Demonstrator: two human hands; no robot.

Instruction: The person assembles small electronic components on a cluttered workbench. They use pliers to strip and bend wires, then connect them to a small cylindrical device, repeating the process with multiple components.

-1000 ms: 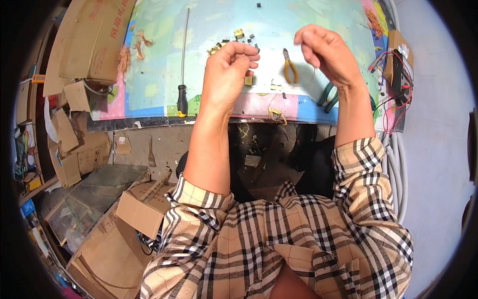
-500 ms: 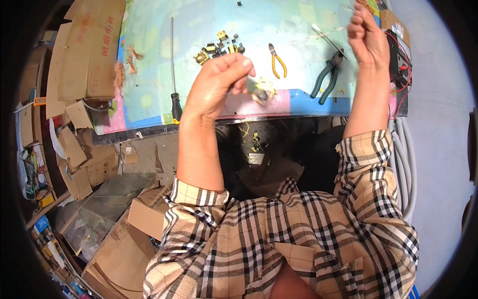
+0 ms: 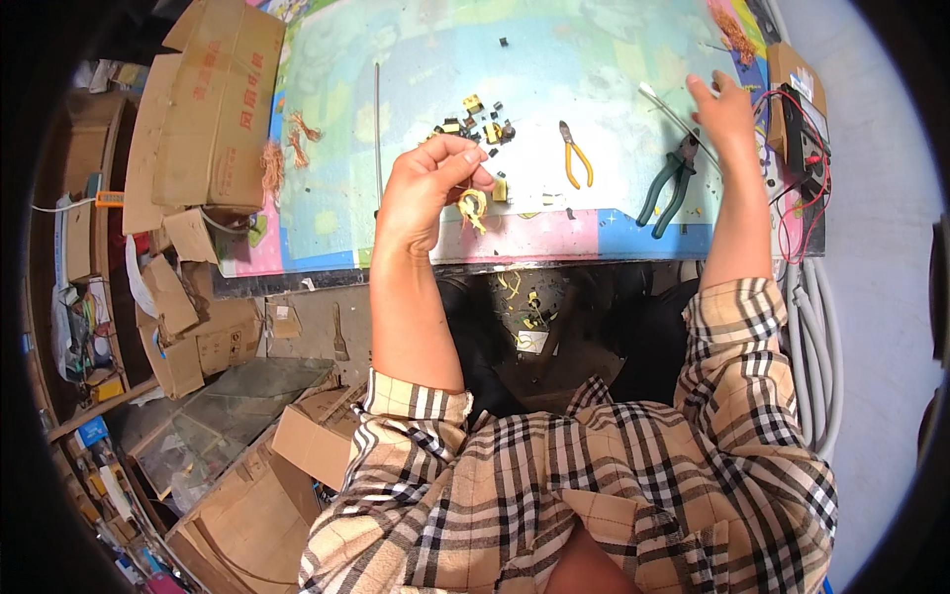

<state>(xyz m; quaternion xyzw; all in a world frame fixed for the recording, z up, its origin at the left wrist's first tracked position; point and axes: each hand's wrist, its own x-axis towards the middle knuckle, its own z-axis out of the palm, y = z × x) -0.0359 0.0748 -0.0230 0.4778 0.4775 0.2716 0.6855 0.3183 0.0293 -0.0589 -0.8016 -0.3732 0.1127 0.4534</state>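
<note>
My left hand (image 3: 416, 198) is above the near part of the table, thumb and fingers pinched together. Just below its fingertips hangs a small coil with loose yellow tape (image 3: 474, 210); the grip itself is partly hidden. On the right, my right hand (image 3: 727, 119) has its thumb and fingers apart, and nothing shows in it. It is near a thin rod with a white end (image 3: 673, 117) and green-handled pliers (image 3: 669, 186). Between the hands lie yellow-handled side cutters (image 3: 575, 158). Small black and yellow transformer parts (image 3: 473, 105) are scattered beyond my left hand.
A screwdriver shaft (image 3: 377, 129) lies left, its handle hidden by my arm. Copper wire bundles lie far right (image 3: 734, 35) and left (image 3: 297, 139). A cardboard box (image 3: 213, 109) stands left. At right is a black meter (image 3: 807, 139) with red leads.
My right hand has opened from closed fingers and moved slightly nearer. The coil, blurred and swinging earlier, hangs closer under my left hand. The whole view has shifted a little.
</note>
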